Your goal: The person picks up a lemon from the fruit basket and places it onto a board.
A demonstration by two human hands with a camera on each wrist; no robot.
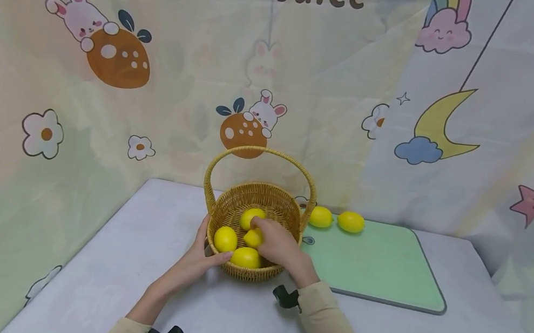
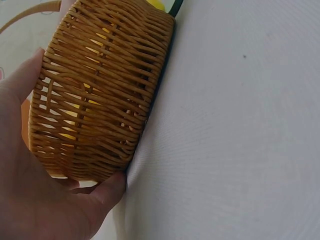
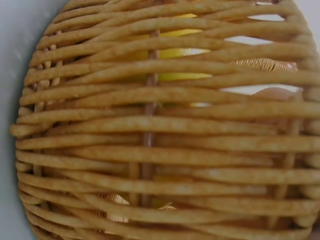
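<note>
A wicker basket [image 1: 248, 274] with a tall arched handle stands on the table, with several yellow lemons in it. My left hand [image 1: 198, 260] grips its left side, the thumb over the front rim. In the left wrist view the same hand [image 2: 45, 200] spans the basket's woven wall [image 2: 100, 85] from rim to base. Inside the basket, my right hand [image 1: 280, 245] holds a lemon [image 1: 252, 238] at the fingers. Around it lie a lemon behind [image 1: 252, 217], one at left [image 1: 225, 239] and one in front [image 1: 245, 258]. Woven wall [image 3: 150, 125] fills the right wrist view, mostly hiding that hand.
To the basket's right lies a green cutting board [image 1: 379, 265] with a grey edge. Two lemons rest near its back left, one [image 1: 321, 217] close to the basket and another [image 1: 351, 222] beside it. A printed cloth [image 1: 184, 71] hangs behind the white table [image 1: 142, 240].
</note>
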